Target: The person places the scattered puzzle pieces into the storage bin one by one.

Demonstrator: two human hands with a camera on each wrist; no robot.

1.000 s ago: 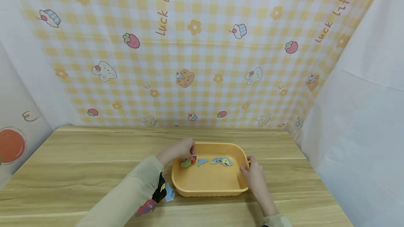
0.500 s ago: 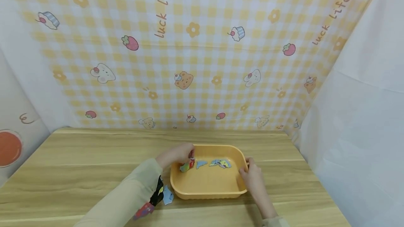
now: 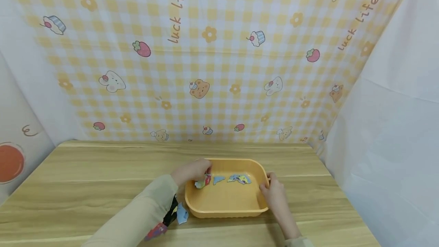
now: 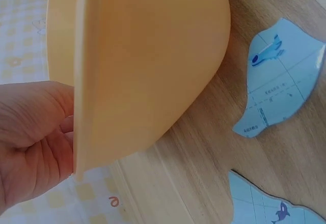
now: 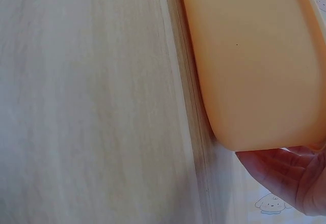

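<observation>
My left hand (image 3: 193, 171) reaches over the left rim of a yellow plastic tray (image 3: 226, 201) and pinches a red and green map puzzle piece (image 3: 202, 182) low inside it. In the left wrist view its fingertips are hidden behind the rim. A small blue puzzle piece (image 3: 218, 180) and a blue and yellow piece (image 3: 240, 178) lie in the tray. My right hand (image 3: 275, 191) grips the right end of the tray, thumb inside the rim. In the right wrist view its fingers (image 5: 277, 168) sit under the tray's edge.
Outside the tray's left side lie a light blue puzzle piece (image 4: 285, 79), a black piece (image 3: 170, 213) and a red-purple piece (image 3: 156, 231), partly covered by the left sleeve (image 3: 137, 212). A checked cloth (image 3: 219, 68) hangs behind the wooden table (image 3: 103, 170).
The left hand stays in the same spot, and the pinched puzzle piece has tilted slightly. The right hand keeps its grip on the tray. The head view has shifted a little.
</observation>
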